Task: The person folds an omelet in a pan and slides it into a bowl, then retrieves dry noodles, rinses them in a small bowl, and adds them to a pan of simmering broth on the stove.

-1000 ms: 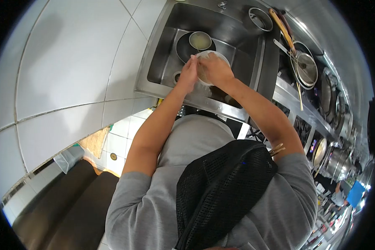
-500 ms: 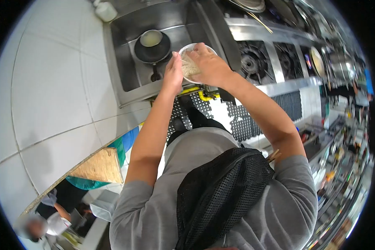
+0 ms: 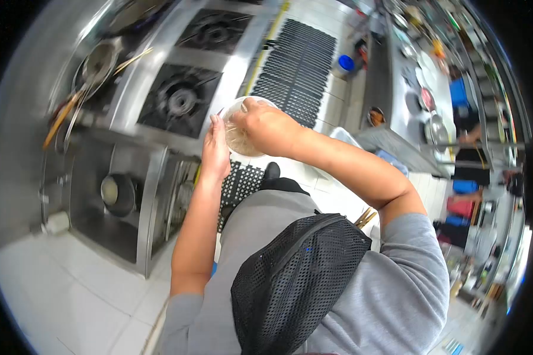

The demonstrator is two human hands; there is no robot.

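A white bowl [image 3: 258, 100] of thin pale noodles [image 3: 238, 141] is held out in front of my body. My left hand [image 3: 215, 152] supports the bowl along its left side, palm against the wall and thumb near the rim. From the right, my right hand [image 3: 267, 127] reaches over the rim, its fingers bent down into the noodles. Those fingertips are partly hidden, and the bowl's underside is out of sight.
A stove with burners [image 3: 183, 102] lies ahead to the left. Left of me, a steel sink [image 3: 95, 228] holds a dark pan [image 3: 124, 200]. A ladle and chopsticks [image 3: 133, 61] rest by the stove. Black mats [image 3: 293, 71] cover the floor; a steel counter [image 3: 405, 97] stands right.
My body has turned right, from the sink toward the aisle past the stove. The bowl has come along in both hands. My right hand's fingers are now bent deeper among the noodles.
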